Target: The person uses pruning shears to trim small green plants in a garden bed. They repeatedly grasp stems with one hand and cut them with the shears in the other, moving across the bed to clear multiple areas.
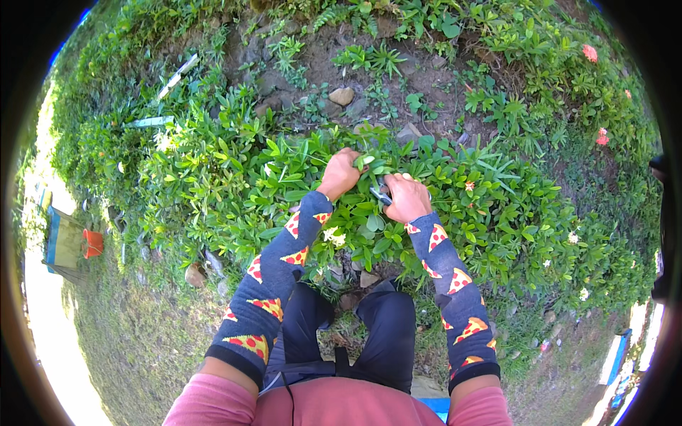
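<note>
My left hand (pixel 341 173) is closed around green leafy stems at the top edge of a low ixora-like shrub (pixel 298 186). Close beside it on the right, my right hand (pixel 407 197) grips a small hand tool (pixel 381 191) with grey-blue metal parts, probably pruning shears; its tip is hidden among leaves. A leafy sprig (pixel 373 164) rises between the two hands. Below my left hand a pale yellow flower cluster (pixel 334 236) shows among the leaves. Dark sleeves with a pizza-slice pattern cover both forearms.
Beyond the shrub lies a soil bank with weeds and a tan stone (pixel 341 96). An orange bucket (pixel 92 243) stands at the far left by a pale block with blue edges. Stones (pixel 195 275) lie near the shrub's base. Shrubs with red flowers (pixel 602 137) grow at the right.
</note>
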Motion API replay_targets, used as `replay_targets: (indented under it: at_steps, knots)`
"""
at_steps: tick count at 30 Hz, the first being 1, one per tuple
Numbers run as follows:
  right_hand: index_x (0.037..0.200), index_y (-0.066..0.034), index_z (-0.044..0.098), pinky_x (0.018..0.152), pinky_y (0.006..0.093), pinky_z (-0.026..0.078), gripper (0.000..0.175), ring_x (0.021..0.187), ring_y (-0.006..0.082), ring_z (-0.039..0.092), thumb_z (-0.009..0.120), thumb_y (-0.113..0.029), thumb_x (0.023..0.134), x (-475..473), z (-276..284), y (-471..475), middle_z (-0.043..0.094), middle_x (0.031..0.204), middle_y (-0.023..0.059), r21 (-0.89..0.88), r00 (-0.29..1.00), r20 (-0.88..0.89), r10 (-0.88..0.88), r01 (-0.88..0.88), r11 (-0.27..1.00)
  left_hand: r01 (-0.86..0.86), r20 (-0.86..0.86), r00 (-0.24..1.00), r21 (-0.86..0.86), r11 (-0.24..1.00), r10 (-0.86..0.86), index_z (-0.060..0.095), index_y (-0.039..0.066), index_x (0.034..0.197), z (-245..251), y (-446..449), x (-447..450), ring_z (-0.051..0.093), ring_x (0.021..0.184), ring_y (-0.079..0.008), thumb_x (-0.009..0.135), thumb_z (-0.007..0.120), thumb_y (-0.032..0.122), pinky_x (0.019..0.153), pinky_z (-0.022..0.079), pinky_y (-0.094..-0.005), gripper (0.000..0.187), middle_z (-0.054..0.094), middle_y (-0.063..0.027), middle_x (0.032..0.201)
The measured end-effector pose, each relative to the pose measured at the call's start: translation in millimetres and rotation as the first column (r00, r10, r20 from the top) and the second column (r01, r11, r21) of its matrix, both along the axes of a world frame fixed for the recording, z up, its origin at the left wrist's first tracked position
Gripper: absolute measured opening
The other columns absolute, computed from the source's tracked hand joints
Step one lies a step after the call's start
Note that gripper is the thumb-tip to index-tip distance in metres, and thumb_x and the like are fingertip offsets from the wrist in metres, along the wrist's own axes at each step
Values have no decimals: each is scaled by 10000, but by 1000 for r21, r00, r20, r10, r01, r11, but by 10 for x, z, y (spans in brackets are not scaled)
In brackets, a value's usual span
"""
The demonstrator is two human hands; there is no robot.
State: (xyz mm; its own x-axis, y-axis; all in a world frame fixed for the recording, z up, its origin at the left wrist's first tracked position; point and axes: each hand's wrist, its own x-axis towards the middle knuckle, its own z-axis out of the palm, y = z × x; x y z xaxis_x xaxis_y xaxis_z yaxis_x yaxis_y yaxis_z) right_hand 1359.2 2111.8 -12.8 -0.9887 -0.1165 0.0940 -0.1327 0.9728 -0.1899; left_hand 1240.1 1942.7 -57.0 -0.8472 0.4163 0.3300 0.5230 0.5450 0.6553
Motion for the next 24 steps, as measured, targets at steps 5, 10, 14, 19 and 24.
replay_targets:
  at_steps: [5, 10, 14, 19, 24]
  knots:
    - [1175, -53, 599, 880, 440, 476, 571, 1041, 313, 603, 737, -174, 634, 307, -105, 58, 641, 1038, 126, -133, 985, -107, -132, 118, 984, -203, -207, 941, 292, 935, 269, 648, -11, 989, 969, -304, -286, 617, 905, -416, 848, 704, 182, 807, 504, -477, 246, 619, -245, 978]
    - [1333, -75, 536, 965, 489, 381, 806, 1099, 357, 509, 815, -231, 593, 626, -143, 22, 570, 1098, 132, -187, 922, -152, -356, 327, 926, -120, -781, 525, 326, 938, 338, 636, 12, 1082, 2372, -124, -926, 606, 941, -406, 914, 671, 270, 805, 498, -452, 310, 609, -205, 1053]
    - [1356, -68, 519, 981, 473, 377, 833, 1112, 341, 495, 814, -245, 597, 955, -21, 186, 551, 1112, 136, -289, 849, -218, -481, 414, 863, 4, -636, 761, -193, 981, -128, 599, 19, 1261, 2789, 521, -1361, 610, 1059, -372, 911, 676, 361, 839, 514, -435, 496, 617, -196, 1235]
    - [1341, -40, 525, 976, 473, 391, 816, 1064, 367, 507, 805, -214, 594, 1356, 171, 952, 538, 1105, 161, -207, 763, -369, -531, 489, 847, 388, 380, 907, -581, 715, -184, 395, 29, 1468, 2439, 1016, -1348, 454, 1323, -380, 800, 735, 559, 1023, 456, -465, 919, 468, -232, 1437]
    - [1378, -65, 508, 991, 472, 401, 848, 1099, 365, 506, 805, -212, 597, 1670, 303, 1795, 548, 1149, 165, -73, 745, -314, -588, 598, 798, 233, 189, 972, -741, 630, -137, 329, -6, 1494, 1869, 1595, -1070, 364, 1402, -392, 761, 679, 718, 1137, 347, -469, 1088, 352, -248, 1525]
